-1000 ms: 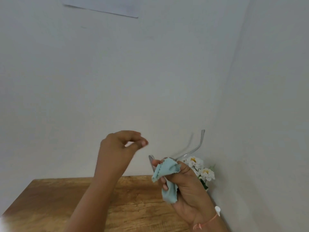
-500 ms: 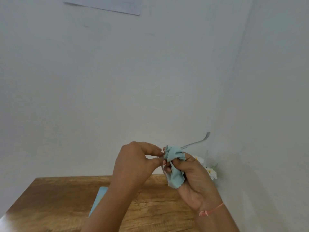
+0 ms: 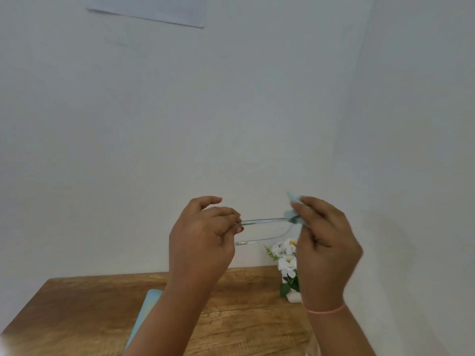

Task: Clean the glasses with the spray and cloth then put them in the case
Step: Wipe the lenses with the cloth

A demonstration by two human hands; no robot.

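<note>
– Above the wooden counter (image 3: pixel 77 317), in the head view, what do the two hands hold?
– They hold the glasses (image 3: pixel 264 220) up in the air, in front of the white wall (image 3: pixel 128 124). The glasses are clear and thin. Two long side arms show, one above the other.
– What does the left hand (image 3: pixel 203 235) do?
– Its thumb and fingers are curled, and they pinch the tip of the top side arm.
– And the right hand (image 3: pixel 323 242)?
– It holds the pale blue cloth (image 3: pixel 293 217). The cloth is bunched in its fingers and wraps the other end of that same side arm. A bit of cloth sticks up over the fingers. A thin pink band (image 3: pixel 325 310) goes round that wrist.
– Can you see the lenses?
– No, the right hand hides them.
– What is on the counter?
– A small pot of white flowers (image 3: pixel 285 253) stands at the back, partly behind the right hand. A flat pale blue thing (image 3: pixel 149 307) lies under the left arm. I cannot tell what it is.
– Anything else?
– A sheet of paper (image 3: pixel 154 9) is on the wall, high up.
</note>
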